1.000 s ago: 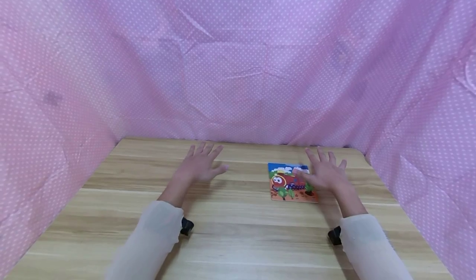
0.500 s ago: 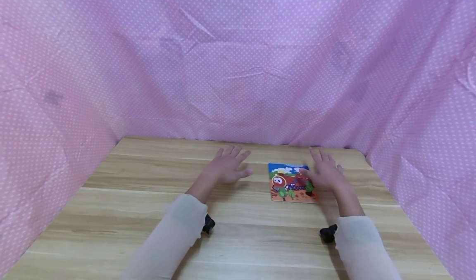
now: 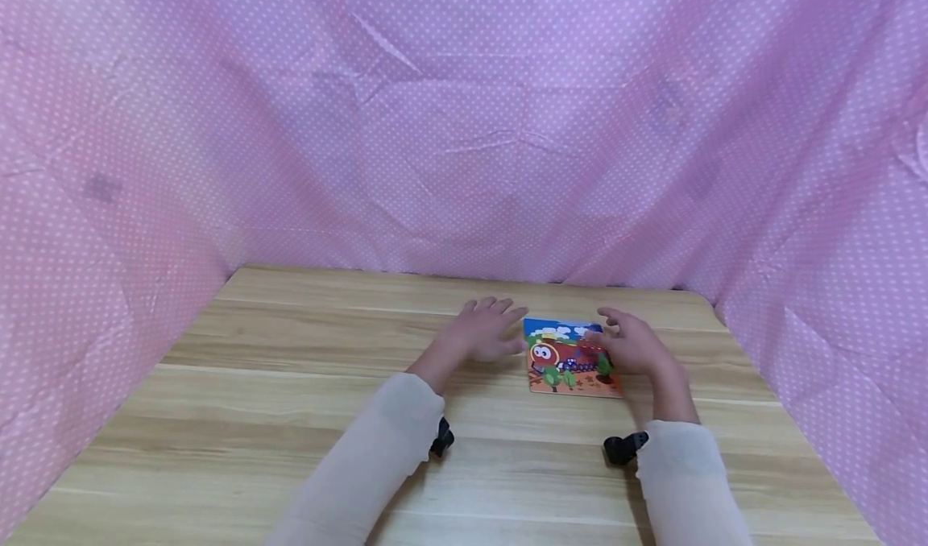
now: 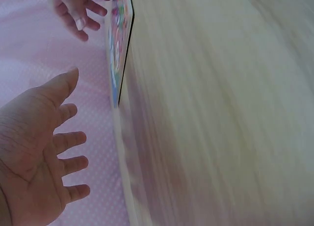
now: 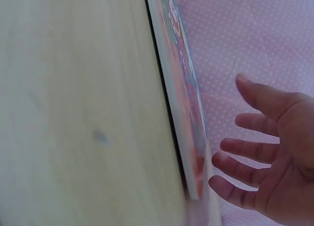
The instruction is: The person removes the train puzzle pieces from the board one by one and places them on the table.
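Note:
A square picture board [image 3: 561, 369] with a cartoon red train, blue sky and green trees lies flat on the wooden table [image 3: 254, 417], right of the middle. My left hand [image 3: 482, 332] hovers at its left edge, fingers spread and holding nothing. Over the board's right side hangs my right hand [image 3: 632, 345], fingers slightly bent, also holding nothing; it covers part of the picture. In the left wrist view the left hand [image 4: 39, 152] shows its palm, with the board [image 4: 119, 44] beyond. The right wrist view has the right hand [image 5: 274, 157] beside the board's thick edge [image 5: 171, 103].
A pink cloth with white dots [image 3: 464, 127] hangs behind the table and along both sides. Each wrist carries a small black camera [image 3: 442, 437] below a pale sleeve [image 3: 362, 465]. The table's far edge runs close behind the board.
My left hand has moved right across the table to the board's left edge. The right hand has shifted slightly left and its fingers have bent. The board has stayed in place.

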{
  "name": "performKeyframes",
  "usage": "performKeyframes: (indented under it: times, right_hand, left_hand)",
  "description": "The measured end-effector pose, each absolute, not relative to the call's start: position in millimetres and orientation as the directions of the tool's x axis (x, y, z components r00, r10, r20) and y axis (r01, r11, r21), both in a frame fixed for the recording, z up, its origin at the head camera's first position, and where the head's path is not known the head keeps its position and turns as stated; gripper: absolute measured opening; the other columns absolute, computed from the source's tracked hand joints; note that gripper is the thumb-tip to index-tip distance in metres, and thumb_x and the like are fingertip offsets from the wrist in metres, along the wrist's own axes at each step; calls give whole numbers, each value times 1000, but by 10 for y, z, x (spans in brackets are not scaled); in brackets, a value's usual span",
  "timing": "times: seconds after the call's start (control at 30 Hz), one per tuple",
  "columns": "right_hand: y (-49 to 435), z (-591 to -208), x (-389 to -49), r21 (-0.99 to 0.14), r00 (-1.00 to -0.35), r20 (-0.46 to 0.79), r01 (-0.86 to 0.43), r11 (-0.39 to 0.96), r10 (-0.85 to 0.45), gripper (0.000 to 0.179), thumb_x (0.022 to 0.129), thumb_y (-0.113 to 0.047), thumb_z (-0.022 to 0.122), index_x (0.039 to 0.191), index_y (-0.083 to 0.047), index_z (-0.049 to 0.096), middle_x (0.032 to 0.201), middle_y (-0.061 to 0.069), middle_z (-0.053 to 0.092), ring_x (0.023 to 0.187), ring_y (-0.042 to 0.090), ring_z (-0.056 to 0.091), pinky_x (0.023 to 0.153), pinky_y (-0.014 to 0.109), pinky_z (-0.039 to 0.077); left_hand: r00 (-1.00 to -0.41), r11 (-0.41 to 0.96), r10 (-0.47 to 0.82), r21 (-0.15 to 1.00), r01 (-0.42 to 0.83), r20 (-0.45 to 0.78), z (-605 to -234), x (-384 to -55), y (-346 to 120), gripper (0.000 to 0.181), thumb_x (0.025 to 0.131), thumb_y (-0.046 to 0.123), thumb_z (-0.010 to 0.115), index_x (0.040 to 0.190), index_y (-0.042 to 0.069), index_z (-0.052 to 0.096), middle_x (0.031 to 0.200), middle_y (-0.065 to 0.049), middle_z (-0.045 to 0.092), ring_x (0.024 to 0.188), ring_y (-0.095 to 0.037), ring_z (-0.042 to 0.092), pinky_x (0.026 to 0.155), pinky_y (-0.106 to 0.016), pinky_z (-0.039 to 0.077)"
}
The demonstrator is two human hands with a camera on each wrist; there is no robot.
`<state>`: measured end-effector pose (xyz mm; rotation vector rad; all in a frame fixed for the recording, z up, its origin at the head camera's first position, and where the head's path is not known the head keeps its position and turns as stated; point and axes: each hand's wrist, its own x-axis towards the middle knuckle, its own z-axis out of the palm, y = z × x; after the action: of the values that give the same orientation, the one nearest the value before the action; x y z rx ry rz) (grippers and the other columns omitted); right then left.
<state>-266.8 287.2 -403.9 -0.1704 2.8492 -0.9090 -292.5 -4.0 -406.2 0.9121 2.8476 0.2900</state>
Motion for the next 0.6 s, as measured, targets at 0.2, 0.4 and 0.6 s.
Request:
performKeyframes:
  times: [0.2,0.4,0.6]
  right_hand:
    - [2913,-4144,-2694,-621,-977,-137,-42,783,-161,67,103,-32,64,155,0,36,146,35,46,131,51,47,106,67,38]
    - [2960,-4225,-2708,-646,-974,-167,-11,764,-155,73,97,-20,73,156,0,34,139,32,49,120,43,52,105,62,42]
    - [2978,-4266,-2721,-658,-973,-171,-3,753,-154,77,95,-18,74,157,0,32,141,33,47,123,45,52,105,62,42]
  left_hand:
    - [-811,801,580,240,549,-79,-4105,-2932,133,70,101,56,54,161,27,33,166,-5,31,153,-32,26,122,-56,20]
    - [-814,800,574,273,534,-88,-4122,-2938,244,67,101,52,57,159,26,37,163,-4,37,150,-29,31,121,-55,24]
    - [-828,810,553,292,508,-92,-4172,-2964,290,65,100,50,61,158,26,41,159,-4,42,144,-28,37,120,-53,27]
